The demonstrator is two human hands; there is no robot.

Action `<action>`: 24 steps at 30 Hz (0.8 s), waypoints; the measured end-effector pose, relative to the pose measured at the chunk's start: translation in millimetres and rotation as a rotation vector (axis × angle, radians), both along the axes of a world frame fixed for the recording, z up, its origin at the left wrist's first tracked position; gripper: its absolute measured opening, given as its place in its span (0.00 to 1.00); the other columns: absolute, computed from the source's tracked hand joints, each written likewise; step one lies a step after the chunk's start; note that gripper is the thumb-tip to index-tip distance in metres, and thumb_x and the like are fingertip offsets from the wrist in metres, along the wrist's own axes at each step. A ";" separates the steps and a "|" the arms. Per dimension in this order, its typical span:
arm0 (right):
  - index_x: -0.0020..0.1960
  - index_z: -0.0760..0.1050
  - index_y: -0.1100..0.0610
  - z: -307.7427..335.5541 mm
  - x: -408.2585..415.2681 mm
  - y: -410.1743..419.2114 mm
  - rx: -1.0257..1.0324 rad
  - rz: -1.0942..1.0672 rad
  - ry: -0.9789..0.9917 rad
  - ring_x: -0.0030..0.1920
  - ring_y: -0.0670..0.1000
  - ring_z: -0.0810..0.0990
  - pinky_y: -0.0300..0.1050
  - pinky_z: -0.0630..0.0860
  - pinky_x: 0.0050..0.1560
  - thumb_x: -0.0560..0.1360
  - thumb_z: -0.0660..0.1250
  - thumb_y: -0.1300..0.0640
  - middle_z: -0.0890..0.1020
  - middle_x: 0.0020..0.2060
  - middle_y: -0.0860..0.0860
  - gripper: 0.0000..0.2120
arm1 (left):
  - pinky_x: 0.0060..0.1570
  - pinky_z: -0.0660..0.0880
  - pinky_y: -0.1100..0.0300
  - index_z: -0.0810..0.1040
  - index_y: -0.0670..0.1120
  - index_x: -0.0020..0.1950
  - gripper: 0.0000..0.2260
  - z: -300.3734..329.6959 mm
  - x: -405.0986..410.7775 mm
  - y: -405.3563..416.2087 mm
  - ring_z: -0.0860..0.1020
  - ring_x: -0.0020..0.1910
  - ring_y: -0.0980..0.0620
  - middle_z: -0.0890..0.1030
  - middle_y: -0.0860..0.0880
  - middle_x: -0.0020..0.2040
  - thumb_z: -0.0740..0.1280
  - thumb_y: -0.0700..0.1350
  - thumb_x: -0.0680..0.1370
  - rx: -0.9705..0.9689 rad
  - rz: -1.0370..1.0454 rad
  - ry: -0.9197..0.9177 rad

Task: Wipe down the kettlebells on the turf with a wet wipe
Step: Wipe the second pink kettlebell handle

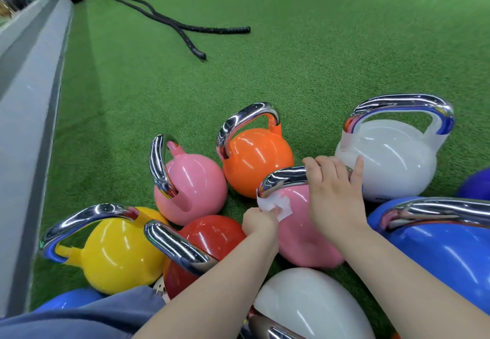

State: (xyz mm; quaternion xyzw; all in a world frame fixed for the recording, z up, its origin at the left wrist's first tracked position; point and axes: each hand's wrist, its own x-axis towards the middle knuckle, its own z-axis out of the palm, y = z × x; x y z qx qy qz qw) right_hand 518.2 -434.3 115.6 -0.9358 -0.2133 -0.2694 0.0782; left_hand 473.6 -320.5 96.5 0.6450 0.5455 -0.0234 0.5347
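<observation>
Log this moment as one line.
left hand: wipe on pink kettlebell | right hand: grip on its handle | wiping underway

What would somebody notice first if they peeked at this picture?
Probably the cluster of shiny, bright kettlebells on the green turf. In the middle, the right hand grips the chrome handle of a pink kettlebell, while the left hand presses a white wet wipe against it. Farther back lie black ropes.
</observation>
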 end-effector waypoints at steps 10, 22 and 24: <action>0.60 0.68 0.60 -1.8 1.5 -0.8 0.012 0.013 0.000 0.54 0.58 0.70 0.69 0.56 0.65 0.67 0.51 0.62 0.77 0.50 0.57 0.22 | 0.56 0.75 0.56 0.77 0.45 0.58 0.13 -5.0 -9.0 9.6 0.79 0.53 0.49 0.82 0.47 0.53 0.68 0.37 0.74 0.012 -0.187 -0.179; 0.59 0.68 0.59 -2.2 3.2 -1.5 0.060 0.032 -0.007 0.54 0.58 0.68 0.67 0.51 0.66 0.66 0.51 0.62 0.77 0.50 0.58 0.22 | 0.34 0.80 0.58 0.69 0.45 0.68 0.30 25.7 5.3 7.8 0.83 0.40 0.56 0.81 0.55 0.46 0.63 0.23 0.70 -0.184 -0.202 -0.467; 0.59 0.68 0.59 -1.7 3.8 -0.7 0.061 0.031 -0.007 0.54 0.58 0.68 0.67 0.51 0.66 0.67 0.51 0.61 0.77 0.50 0.58 0.21 | 0.40 0.77 0.53 0.76 0.48 0.58 0.22 29.0 8.0 8.2 0.81 0.45 0.49 0.81 0.53 0.41 0.68 0.29 0.68 0.036 -0.311 -0.482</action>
